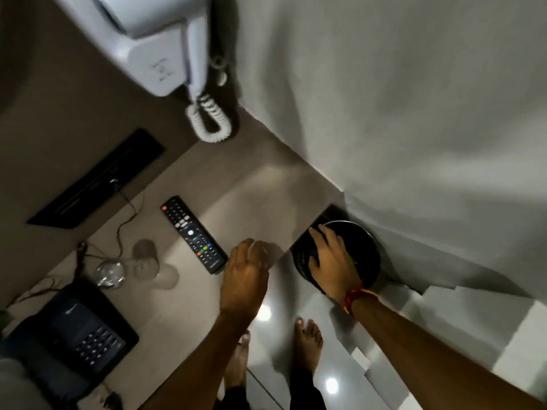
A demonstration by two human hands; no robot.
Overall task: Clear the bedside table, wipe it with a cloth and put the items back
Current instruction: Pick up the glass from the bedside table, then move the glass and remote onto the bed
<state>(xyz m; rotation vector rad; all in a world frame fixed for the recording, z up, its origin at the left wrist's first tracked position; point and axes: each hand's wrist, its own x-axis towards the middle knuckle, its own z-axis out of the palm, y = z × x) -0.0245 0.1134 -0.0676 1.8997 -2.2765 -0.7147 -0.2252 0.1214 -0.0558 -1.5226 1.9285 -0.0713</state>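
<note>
Hands: my left hand point(244, 273) hovers spread over desk point(242, 199) edge, holding nothing | right hand point(331, 258) splayed atop black bin point(364, 250) on floor | remote point(194, 233), glass point(111, 273), telephone point(85, 332) on desk.

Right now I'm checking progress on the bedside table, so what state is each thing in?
Remote: lying flat on the table, buttons up.
Glass: upright on the table; contents unclear.
Phone: on the table, keypad up.
Hair dryer: hung in its wall holder.
Bin: upright on the floor.
Left hand: open, empty, over the table's edge.
Right hand: open, over the bin.
</note>
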